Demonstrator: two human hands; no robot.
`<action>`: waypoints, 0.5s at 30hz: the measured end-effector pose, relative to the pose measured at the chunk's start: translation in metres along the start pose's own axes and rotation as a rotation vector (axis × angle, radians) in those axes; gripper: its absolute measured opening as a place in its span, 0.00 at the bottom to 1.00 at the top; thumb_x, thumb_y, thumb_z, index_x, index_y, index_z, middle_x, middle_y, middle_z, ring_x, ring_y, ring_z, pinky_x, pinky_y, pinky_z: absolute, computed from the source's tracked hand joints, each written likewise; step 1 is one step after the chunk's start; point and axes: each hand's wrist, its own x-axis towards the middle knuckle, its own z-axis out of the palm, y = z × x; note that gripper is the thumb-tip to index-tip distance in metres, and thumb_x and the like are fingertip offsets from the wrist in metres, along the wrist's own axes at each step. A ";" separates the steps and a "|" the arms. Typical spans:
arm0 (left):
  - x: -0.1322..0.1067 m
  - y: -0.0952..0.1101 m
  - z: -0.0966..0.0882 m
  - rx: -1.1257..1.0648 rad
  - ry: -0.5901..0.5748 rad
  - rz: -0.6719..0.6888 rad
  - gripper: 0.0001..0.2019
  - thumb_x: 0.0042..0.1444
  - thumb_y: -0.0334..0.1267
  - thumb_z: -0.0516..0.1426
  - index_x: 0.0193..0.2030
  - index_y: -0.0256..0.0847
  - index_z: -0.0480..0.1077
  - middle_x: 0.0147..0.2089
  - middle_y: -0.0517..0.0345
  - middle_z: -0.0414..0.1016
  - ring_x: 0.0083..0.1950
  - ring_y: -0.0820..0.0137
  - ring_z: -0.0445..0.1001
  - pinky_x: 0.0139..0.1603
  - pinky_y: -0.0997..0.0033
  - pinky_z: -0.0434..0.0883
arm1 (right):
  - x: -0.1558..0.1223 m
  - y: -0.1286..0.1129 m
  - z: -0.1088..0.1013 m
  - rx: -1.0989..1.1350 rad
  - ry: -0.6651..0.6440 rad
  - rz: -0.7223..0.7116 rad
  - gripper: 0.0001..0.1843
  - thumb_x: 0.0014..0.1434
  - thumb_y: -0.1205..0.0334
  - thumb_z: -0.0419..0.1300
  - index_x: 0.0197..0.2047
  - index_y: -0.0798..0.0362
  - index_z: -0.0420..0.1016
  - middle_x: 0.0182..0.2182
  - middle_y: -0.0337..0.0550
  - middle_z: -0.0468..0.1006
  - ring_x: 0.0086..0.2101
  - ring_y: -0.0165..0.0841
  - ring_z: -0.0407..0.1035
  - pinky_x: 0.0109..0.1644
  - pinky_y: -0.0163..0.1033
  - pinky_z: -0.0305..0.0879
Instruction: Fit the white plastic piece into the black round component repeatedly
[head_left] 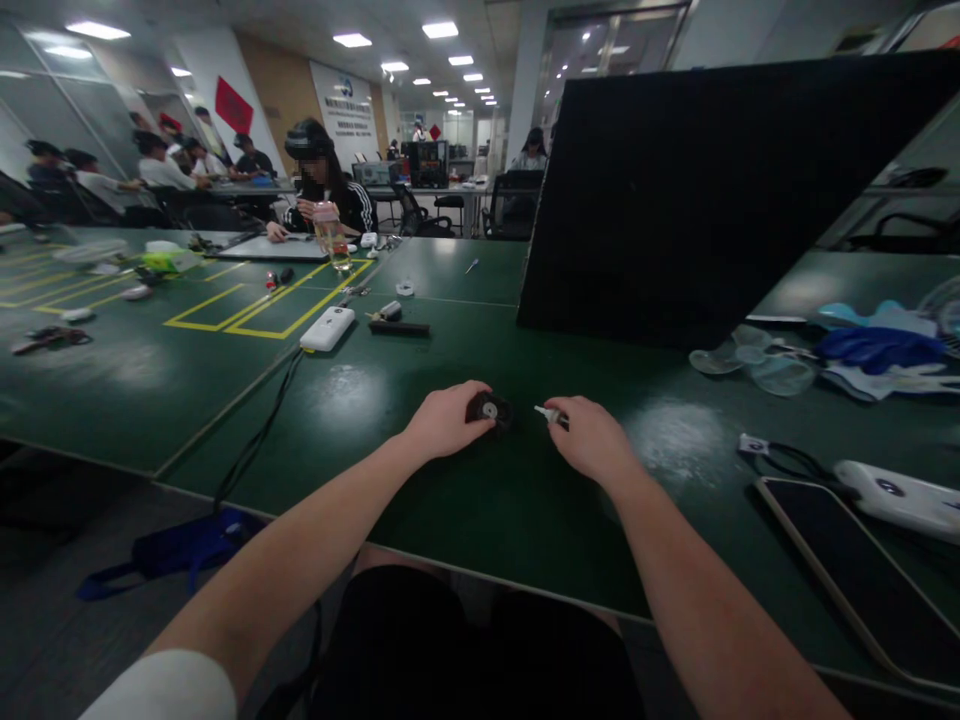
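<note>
My left hand (448,420) is closed on a small black part with a pale round centre (491,410), held close over the green table. Thumb and fingers grip its left side. A short gap to the right, my right hand (589,437) pinches a small piece with a white pointed tip (550,412). That tip points left toward the black part without touching it. The fingers hide the rest of the piece, so its kind does not show.
A large black panel (675,200) stands behind my hands. A white power bank (328,328) with a cable and a dark bar (400,328) lie left. To the right are a phone (862,570), fan blades (754,360) and blue gloves (881,348). A person (330,190) sits across the table.
</note>
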 end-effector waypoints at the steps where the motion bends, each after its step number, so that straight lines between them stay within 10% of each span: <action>1: 0.000 0.000 0.000 -0.001 0.000 -0.001 0.23 0.58 0.46 0.61 0.60 0.47 0.67 0.55 0.54 0.78 0.51 0.60 0.77 0.51 0.59 0.75 | 0.000 0.002 -0.001 -0.029 0.014 -0.005 0.19 0.61 0.62 0.60 0.55 0.47 0.78 0.51 0.49 0.78 0.49 0.48 0.72 0.50 0.53 0.68; 6: 0.000 0.001 0.000 -0.007 -0.010 0.002 0.23 0.58 0.46 0.61 0.60 0.47 0.67 0.54 0.54 0.78 0.51 0.60 0.78 0.50 0.59 0.75 | -0.001 0.006 -0.007 -0.037 0.069 0.017 0.14 0.57 0.65 0.62 0.47 0.51 0.80 0.45 0.50 0.79 0.45 0.47 0.72 0.48 0.54 0.70; 15: -0.001 0.003 0.006 -0.091 -0.035 -0.024 0.24 0.58 0.48 0.61 0.60 0.46 0.68 0.50 0.55 0.79 0.47 0.62 0.79 0.46 0.61 0.75 | -0.011 -0.029 -0.001 0.862 0.210 -0.067 0.16 0.61 0.53 0.65 0.49 0.51 0.79 0.45 0.48 0.82 0.44 0.40 0.77 0.50 0.49 0.74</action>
